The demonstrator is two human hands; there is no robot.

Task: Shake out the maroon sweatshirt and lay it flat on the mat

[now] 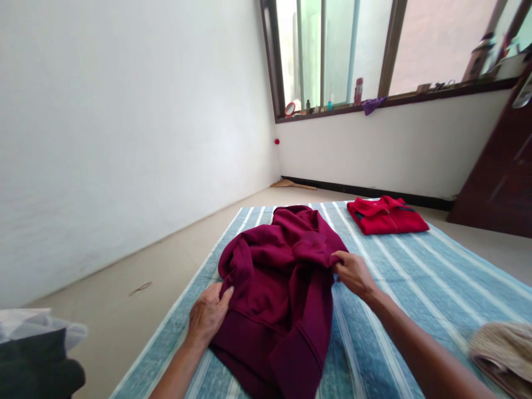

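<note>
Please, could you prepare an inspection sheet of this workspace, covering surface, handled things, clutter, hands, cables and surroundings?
Surface: blue-and-white striped cloth, spread flat beneath the garments.
Handled things: maroon garment, rumpled, between the two hands.
Clutter: folded red garment at the far right; beige cloth at the right edge; dark object at lower left, identity unclear.
Hands: left hand grips the maroon garment's left side; right hand grips its right side.
Cables: nothing seen for certain; a thin loop lies on the floor, material unclear.
Surroundings: white wall left, window ahead, dark red door right.
</note>
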